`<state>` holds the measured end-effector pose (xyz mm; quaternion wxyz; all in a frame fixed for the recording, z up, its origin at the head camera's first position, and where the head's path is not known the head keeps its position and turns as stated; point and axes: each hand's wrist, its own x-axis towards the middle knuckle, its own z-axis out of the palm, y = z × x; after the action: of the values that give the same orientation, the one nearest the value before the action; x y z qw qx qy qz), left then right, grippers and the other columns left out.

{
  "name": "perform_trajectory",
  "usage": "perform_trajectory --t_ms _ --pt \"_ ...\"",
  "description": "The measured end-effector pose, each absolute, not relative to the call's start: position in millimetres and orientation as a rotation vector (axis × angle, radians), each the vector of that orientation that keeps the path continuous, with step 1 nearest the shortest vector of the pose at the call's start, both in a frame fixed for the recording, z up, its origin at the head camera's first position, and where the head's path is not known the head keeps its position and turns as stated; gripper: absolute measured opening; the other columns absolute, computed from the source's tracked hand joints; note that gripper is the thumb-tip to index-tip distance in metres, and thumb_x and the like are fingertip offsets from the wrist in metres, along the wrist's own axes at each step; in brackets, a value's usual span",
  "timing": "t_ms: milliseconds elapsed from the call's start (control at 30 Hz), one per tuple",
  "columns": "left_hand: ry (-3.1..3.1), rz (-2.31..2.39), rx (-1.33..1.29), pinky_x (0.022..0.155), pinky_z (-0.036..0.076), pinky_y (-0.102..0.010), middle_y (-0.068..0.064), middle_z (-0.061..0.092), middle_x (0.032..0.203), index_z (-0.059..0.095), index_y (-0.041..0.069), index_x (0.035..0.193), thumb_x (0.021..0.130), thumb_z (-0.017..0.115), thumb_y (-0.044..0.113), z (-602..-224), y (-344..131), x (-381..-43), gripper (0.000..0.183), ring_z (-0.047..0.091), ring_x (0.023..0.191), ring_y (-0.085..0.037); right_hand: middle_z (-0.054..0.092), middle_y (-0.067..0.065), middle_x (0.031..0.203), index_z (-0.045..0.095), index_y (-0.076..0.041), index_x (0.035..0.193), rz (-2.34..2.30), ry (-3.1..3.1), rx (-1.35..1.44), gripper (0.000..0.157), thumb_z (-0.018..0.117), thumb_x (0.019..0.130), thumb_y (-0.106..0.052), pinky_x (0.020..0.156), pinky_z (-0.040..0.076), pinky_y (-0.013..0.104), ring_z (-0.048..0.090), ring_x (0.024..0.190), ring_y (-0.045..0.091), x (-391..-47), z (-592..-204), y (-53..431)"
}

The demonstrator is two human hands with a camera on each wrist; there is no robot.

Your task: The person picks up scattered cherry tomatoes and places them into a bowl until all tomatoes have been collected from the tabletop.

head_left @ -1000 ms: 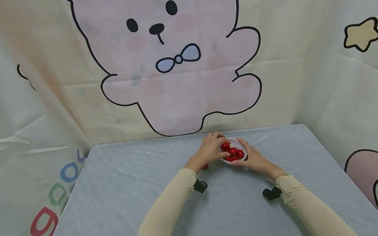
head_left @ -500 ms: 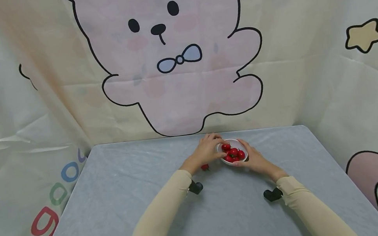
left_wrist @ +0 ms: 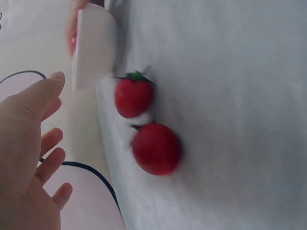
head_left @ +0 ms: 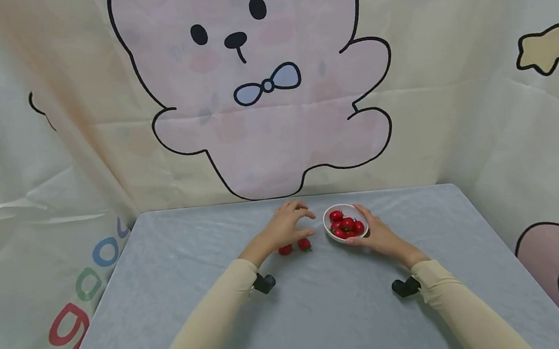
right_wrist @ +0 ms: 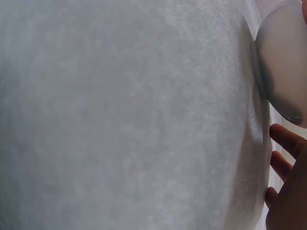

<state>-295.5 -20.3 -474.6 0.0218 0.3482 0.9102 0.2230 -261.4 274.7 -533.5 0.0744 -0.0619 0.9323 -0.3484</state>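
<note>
A white bowl (head_left: pixel 328 228) with several cherry tomatoes (head_left: pixel 348 223) in it stands near the table's back edge. My right hand (head_left: pixel 383 238) grips its right side, thumb in front and fingers behind. In the right wrist view the outside of the bowl (right_wrist: pixel 283 62) shows above the fingers. To the left of the bowl, my left hand (head_left: pixel 283 226) is empty, its fingers apart and pointing toward the bowl. Just below it two more cherry tomatoes lie on the cloth, one tomato (left_wrist: pixel 134 96) nearer the bowl and one tomato (left_wrist: pixel 157 149) farther left.
A grey-blue cloth (head_left: pixel 339 318) covers the table. A printed curtain (head_left: pixel 265 141) with a bear drawing hangs right behind the back edge, and light fabric (head_left: pixel 542 136) hangs along the sides. Each wrist carries a small black camera (head_left: pixel 264 284).
My left hand has drawn back leftward from the bowl's rim, now above the two loose tomatoes, which have come into fuller view. The right hand stays on the bowl.
</note>
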Motion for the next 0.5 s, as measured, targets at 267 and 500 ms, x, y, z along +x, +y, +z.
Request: perform_trajectory --t_ms 267,500 --pt "2.830 0.638 1.098 0.112 0.034 -0.056 -0.007 0.054 0.137 0.068 0.018 0.123 0.091 0.071 0.036 -491.4 -48.4 -286.8 0.037 0.043 0.134 -0.030 0.030 0.021 0.157 0.009 -0.026 0.159 -1.060 2.811 -0.222 0.107 0.075 0.079 -0.057 0.109 0.029 0.071 0.031 0.143 0.044 -260.8 -532.6 275.0" --pt "2.852 0.649 1.075 0.108 0.037 -0.057 -0.008 0.056 0.135 0.067 0.019 0.123 0.090 0.073 0.035 -506.0 -68.1 -278.3 0.038 0.046 0.129 -0.030 0.032 0.022 0.155 0.009 -0.026 0.159 -1.042 2.815 -0.217 0.108 0.074 0.079 -0.058 0.108 0.030 0.072 0.031 0.142 0.045 -261.3 -533.3 274.1"
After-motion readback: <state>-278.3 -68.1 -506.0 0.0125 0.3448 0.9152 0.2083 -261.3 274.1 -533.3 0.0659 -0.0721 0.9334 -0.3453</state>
